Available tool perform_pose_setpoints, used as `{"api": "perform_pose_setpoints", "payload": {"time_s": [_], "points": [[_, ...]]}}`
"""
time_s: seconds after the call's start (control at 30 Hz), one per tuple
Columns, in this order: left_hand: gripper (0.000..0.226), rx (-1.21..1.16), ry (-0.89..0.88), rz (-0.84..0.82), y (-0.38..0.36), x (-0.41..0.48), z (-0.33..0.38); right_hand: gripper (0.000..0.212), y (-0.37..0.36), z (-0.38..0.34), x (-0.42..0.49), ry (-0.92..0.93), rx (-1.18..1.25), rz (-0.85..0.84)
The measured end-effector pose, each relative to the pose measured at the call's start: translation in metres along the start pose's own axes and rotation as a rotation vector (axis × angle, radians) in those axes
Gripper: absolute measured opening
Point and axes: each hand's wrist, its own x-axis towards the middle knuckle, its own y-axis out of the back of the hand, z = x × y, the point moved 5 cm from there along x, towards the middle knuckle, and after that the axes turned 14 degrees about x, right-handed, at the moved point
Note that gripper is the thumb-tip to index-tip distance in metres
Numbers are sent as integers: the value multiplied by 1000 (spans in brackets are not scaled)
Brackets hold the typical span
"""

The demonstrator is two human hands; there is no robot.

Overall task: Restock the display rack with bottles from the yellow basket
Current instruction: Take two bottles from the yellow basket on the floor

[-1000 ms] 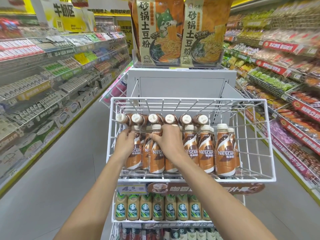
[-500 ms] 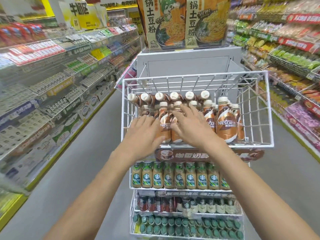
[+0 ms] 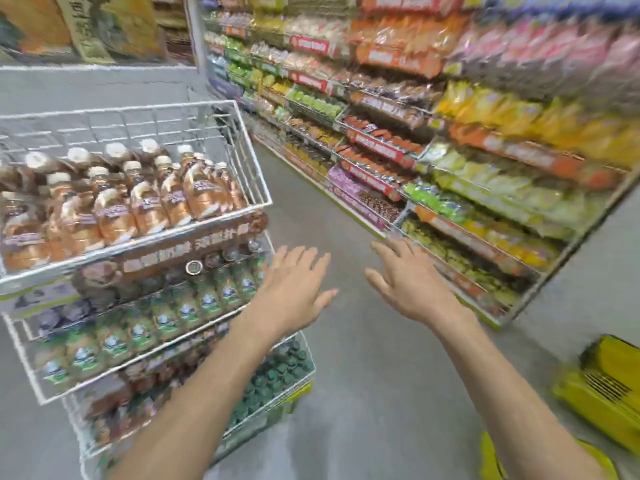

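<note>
The white wire display rack (image 3: pixel 256 174) stands at the left, its top basket holding several brown coffee bottles (image 3: pixel 145 202). Lower tiers carry green-labelled bottles (image 3: pixel 187 306) and dark-capped ones. My left hand (image 3: pixel 294 289) hovers just right of the rack's second tier, fingers spread, holding nothing. My right hand (image 3: pixel 405 282) is out over the grey floor, also spread and empty. The yellow basket (image 3: pixel 609 393) sits on the floor at the lower right, partly cut off; its contents are hidden. The whole view is blurred by motion.
A long shelf of snack packets (image 3: pixel 450 161) runs along the right side of the aisle. Grey floor (image 3: pixel 363 375) lies between the rack and that shelf. A yellow strip (image 3: pixel 491 459) shows at the bottom edge under my right forearm.
Both hands have let go of the coffee bottles and pulled out of the top basket, moving down and right. My view has swung right, bringing the yellow basket in.
</note>
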Motion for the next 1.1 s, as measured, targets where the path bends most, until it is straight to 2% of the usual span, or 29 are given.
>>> {"api": "perform_pose_setpoints", "payload": {"time_s": [0.3, 0.47, 0.6, 0.8, 1.1], "points": [[71, -54, -402, 71, 58, 97, 270, 60, 91, 248, -160, -372, -28, 159], [71, -103, -528, 75, 82, 141, 426, 60, 120, 367, -232, -494, -77, 141], [69, -139, -602, 100, 99, 163, 519, 60, 145, 442, -270, -565, -73, 152], [68, -126, -598, 112, 107, 209, 580, 60, 167, 512, -266, -559, -38, 159], [69, -124, -461, 70, 71, 316, 605, 63, 164, 609, -173, -426, -20, 61]]}}
